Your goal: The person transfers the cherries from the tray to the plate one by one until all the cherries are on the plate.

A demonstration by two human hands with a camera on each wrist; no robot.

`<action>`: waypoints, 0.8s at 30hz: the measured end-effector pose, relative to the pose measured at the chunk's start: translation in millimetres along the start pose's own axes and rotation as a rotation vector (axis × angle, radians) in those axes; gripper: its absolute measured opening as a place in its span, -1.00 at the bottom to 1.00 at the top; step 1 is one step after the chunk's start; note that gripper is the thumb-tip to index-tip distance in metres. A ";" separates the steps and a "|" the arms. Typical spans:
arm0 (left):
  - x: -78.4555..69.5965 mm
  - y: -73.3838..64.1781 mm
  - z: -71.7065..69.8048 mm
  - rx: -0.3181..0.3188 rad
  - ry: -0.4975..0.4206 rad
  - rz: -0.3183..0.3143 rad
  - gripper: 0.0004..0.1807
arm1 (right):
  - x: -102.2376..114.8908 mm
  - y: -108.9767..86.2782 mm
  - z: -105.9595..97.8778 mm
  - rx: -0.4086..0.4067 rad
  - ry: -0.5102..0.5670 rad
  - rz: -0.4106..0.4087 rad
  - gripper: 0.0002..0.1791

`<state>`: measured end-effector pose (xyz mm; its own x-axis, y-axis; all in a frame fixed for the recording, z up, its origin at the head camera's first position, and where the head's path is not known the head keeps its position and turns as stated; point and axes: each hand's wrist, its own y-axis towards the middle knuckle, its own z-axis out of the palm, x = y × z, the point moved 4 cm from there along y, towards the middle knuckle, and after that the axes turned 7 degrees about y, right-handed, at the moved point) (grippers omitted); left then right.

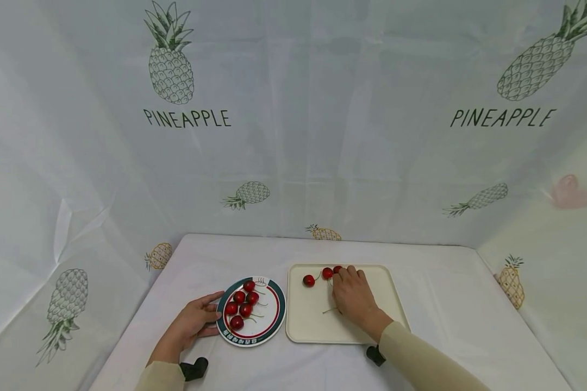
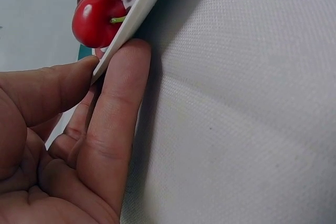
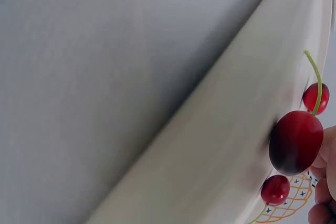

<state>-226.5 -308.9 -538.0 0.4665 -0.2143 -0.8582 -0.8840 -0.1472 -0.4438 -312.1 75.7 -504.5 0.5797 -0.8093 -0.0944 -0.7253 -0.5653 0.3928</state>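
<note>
My left hand (image 1: 192,321) holds the left rim of a round plate (image 1: 273,320) with a dark green band. In the left wrist view its thumb (image 2: 63,85) lies at the rim's upper side and a finger (image 2: 118,93) underneath. Several red cherries (image 1: 245,310) with stems sit on the plate. My right hand (image 1: 356,297) is over the beige tray (image 1: 308,323), fingers pointing down by a cherry (image 1: 338,269) near the far rim. In the right wrist view a large cherry (image 3: 296,142) partly covers the fingers; I cannot tell whether they grip anything.
Two more cherries, one at the left (image 1: 308,281) and one beside it (image 1: 327,273), lie on the tray left of my right hand. A cherry stem (image 1: 329,310) shows beside the palm. Plate and tray stand side by side on a white-covered table (image 1: 244,252), with pineapple-print cloth (image 1: 323,163) behind.
</note>
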 end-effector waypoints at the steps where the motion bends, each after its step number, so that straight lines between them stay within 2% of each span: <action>1: 0.1 0.4 0.1 -0.002 0.000 0.000 -0.38 | -0.4 -0.2 -0.4 -0.006 -0.003 -0.005 -0.84; 15: 1.7 0.3 0.1 -0.020 0.013 0.007 -0.37 | -5.4 -1.6 -5.3 -0.045 -0.004 -0.009 -0.85; 19: 2.0 0.1 0.1 -0.013 0.011 0.018 -0.37 | -4.0 -0.6 -6.7 -0.060 0.028 -0.008 -0.84; 24: 2.0 -1.3 0.0 0.002 0.000 0.025 -0.39 | 0.4 0.6 -9.3 -0.112 0.054 -0.029 -0.82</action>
<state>-224.4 -309.1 -539.2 0.4444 -0.2176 -0.8690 -0.8954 -0.1401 -0.4227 -308.8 76.5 -495.8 0.6211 -0.7816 -0.0585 -0.6638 -0.5642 0.4909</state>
